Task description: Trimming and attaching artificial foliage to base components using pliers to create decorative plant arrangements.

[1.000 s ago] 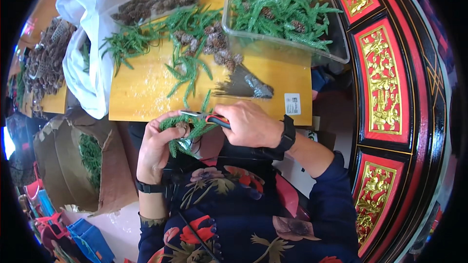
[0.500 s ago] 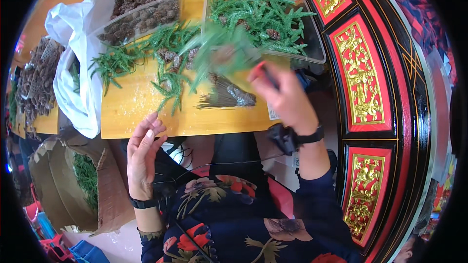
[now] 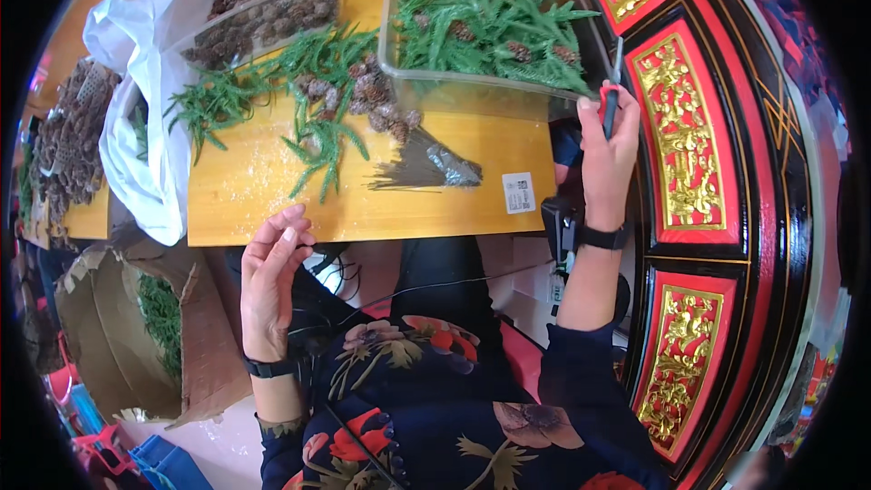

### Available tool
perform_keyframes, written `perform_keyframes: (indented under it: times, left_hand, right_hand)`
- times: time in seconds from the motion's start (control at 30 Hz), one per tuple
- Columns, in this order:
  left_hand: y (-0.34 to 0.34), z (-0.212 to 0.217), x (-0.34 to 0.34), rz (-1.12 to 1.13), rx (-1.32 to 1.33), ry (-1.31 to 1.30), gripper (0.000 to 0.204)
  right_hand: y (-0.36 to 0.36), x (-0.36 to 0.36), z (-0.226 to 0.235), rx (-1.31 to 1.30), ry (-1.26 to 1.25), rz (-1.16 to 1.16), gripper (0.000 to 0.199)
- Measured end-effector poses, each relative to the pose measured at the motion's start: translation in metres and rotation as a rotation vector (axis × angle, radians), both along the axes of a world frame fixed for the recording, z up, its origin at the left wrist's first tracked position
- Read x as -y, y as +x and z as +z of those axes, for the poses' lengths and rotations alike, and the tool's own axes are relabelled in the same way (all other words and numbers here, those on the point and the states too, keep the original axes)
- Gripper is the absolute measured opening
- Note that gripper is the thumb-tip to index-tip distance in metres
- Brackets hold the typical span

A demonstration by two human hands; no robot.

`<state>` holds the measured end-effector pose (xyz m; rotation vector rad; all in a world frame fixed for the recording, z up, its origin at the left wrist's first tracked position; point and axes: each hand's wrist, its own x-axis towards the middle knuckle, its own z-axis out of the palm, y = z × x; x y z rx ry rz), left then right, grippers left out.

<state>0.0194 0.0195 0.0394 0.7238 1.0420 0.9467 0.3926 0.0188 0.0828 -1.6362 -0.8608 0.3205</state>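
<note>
My right hand (image 3: 606, 159), at the right beyond the table's edge, is closed around pliers (image 3: 611, 102) with red and black handles. Their metal tip points up, beside the clear plastic bin (image 3: 472, 91) that holds green artificial pine sprigs (image 3: 494, 23) and some cones. Fingers loosely curled and apart, my left hand (image 3: 277, 268) hovers at the table's front edge with nothing visible in it. Closest to it on the table is a loose pine sprig (image 3: 327, 159). Several pine cones (image 3: 370, 91) and a bundle of thin dark wires (image 3: 422, 163) lie between the hands.
A second clear bin (image 3: 263, 45) holds brown cones. Next to it stand a white plastic bag (image 3: 150, 141) and a pile of cones (image 3: 77, 136). An open cardboard box (image 3: 113, 327) sits lower left. Carved red-and-gold panels (image 3: 676, 136) line the right side.
My right hand has moved right and up with the pliers. A blurred green sprig that was over the table in front of it is gone from there. My left hand stays almost in place.
</note>
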Motion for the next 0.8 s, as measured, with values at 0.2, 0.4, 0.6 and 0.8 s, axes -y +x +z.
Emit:
perform_keyframes:
  times: [0.2, 0.4, 0.6, 0.8]
  left_hand:
    - [-0.004, -0.035, -0.012, 0.003, -0.324, 0.172, 0.032]
    - [0.021, -0.020, -0.024, -0.207, -0.969, 0.537, 0.032]
    - [0.057, -0.019, -0.037, -0.290, -1.267, 0.882, 0.032]
    - [0.101, -0.031, -0.028, -0.624, -1.230, 1.071, 0.030]
  right_hand:
    - [-0.020, 0.045, -0.034, 0.165, -0.188, 0.339, 0.035]
    - [-0.012, 0.054, -0.099, 0.486, -0.471, 0.254, 0.041]
    - [-0.008, 0.053, -0.117, 0.762, -0.530, 0.106, 0.048]
    - [-0.002, 0.047, -0.123, 0.755, -0.556, 0.081, 0.050]
